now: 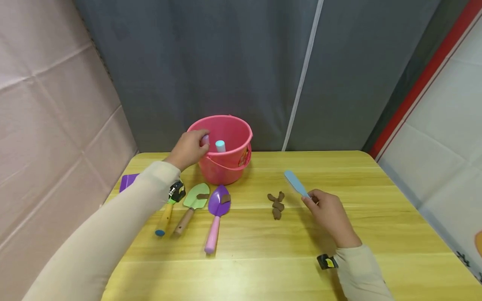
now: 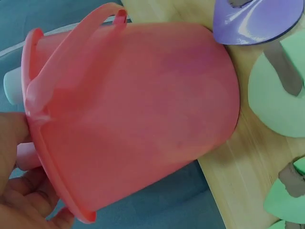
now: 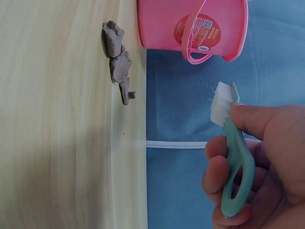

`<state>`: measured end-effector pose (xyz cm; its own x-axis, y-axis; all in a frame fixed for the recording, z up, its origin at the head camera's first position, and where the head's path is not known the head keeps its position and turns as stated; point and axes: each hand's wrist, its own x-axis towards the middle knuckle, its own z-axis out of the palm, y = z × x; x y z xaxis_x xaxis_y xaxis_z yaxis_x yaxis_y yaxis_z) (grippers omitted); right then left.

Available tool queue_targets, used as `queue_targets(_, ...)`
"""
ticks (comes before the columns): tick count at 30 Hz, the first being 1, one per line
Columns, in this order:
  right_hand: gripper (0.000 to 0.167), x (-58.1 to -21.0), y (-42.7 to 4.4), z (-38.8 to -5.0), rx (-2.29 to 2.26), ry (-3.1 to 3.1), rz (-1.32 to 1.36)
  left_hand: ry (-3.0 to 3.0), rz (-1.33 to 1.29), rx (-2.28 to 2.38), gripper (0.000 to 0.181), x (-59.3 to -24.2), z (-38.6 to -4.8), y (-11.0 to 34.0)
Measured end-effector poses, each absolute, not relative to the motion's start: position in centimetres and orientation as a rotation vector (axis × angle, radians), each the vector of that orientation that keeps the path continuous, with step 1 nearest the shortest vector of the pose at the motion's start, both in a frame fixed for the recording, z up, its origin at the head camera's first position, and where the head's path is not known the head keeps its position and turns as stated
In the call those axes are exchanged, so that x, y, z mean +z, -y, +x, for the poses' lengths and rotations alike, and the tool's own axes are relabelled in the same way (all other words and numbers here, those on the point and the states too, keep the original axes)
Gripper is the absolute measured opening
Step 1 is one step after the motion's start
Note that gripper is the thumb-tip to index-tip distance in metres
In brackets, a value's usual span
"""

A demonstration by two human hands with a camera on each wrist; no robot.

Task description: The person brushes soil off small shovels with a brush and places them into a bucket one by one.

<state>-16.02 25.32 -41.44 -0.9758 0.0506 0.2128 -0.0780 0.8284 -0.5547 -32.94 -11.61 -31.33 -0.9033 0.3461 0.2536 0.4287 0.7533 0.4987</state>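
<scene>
At the bucket's left rim, my left hand (image 1: 190, 147) has its thumb and fingers around a pink handle end (image 1: 205, 140); the rest of that item is hidden in the pink bucket (image 1: 224, 169). A light blue handle end (image 1: 220, 146) stands beside it inside. My right hand (image 1: 331, 213) grips a blue-green scrub brush (image 3: 236, 157), whose white bristles (image 3: 221, 104) show in the right wrist view. The brush is held above the table, to the right of several brown clay-like lumps (image 1: 278, 205).
Left of centre lie a purple trowel (image 1: 216, 204) with a pink handle, a green trowel (image 1: 193, 200) and a yellow-handled tool (image 1: 164, 219), partly covered by the left wrist. Brown lumps sit on the trowels. A purple piece (image 1: 128, 181) lies far left. Dark curtain (image 1: 226, 62) hangs behind the table.
</scene>
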Motion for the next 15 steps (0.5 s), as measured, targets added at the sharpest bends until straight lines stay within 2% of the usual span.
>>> queue_targets(15,0.026,-41.08,-25.28,-15.62,0.884,2.794,0.014,2.778,-0.742,-0.831,0.025,-31.03,-32.14,10.93)
